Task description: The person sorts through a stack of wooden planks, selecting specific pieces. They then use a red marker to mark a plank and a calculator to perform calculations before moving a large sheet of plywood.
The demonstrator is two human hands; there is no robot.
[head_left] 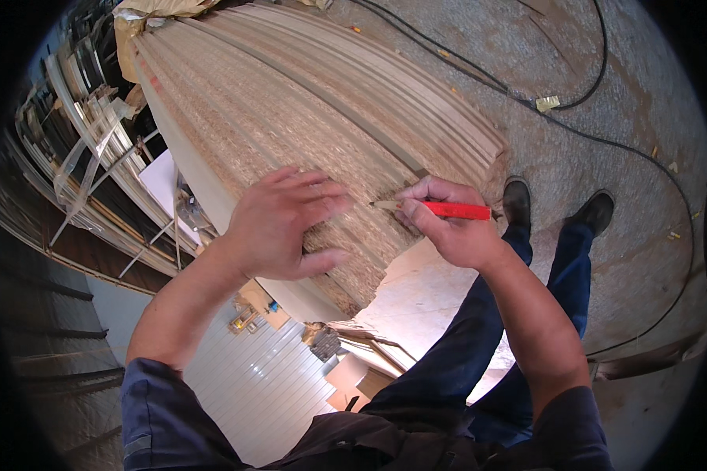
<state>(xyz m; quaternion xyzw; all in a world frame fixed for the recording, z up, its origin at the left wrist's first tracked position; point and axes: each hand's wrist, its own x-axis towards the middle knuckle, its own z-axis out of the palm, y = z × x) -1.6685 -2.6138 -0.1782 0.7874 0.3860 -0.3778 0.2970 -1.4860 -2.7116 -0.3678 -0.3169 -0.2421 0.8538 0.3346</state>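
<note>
Left hand [283, 224]: yours, fingers spread, holding nothing, over the board stack [259, 118]; cannot tell whether it touches.
Right hand [457, 238]: yours, pinching a red pencil [457, 210], tip pointing left, toward your other hand.
Step in hand: apparently marking, or lining up a mark, on the boards.
Next move calls for: probably a steady tip, your left fingers out of its path.
Board stack, position: beneath your hands, running away from you; your right hand hides part.
Left side: rack of long strips [106, 129], beside the stack.
Floor, right: black cable [605, 49], looping; a trip risk.
Far end: brown paper [126, 51].
</note>
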